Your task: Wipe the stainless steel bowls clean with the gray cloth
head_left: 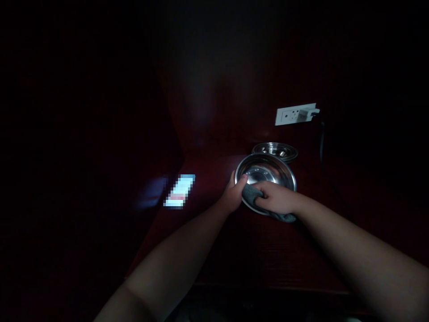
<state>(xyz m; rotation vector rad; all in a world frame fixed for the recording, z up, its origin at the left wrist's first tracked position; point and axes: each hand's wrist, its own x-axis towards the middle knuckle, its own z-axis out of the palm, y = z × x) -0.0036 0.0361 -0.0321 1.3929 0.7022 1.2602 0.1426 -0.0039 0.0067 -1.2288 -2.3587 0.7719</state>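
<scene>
A shiny steel bowl (281, 172) is tilted toward me above the dark red tabletop. Its left rim is gripped by my left hand (233, 193), the thumb over the edge and the fingers behind the wall. My right hand (276, 197) is closed on a grey-green cloth (253, 197) and presses it against the near inside of the bowl. Part of the cloth hangs over the front rim. Just behind the bowl lies a round steel plate or lid (279, 150), partly covered by it.
A lit phone (179, 192), its screen blurred out, lies on the left of the table (268, 255). On the back wall is a white socket panel (288, 115) with a plug in it; a dark cable (322, 143) runs down from there. The surroundings are very dark.
</scene>
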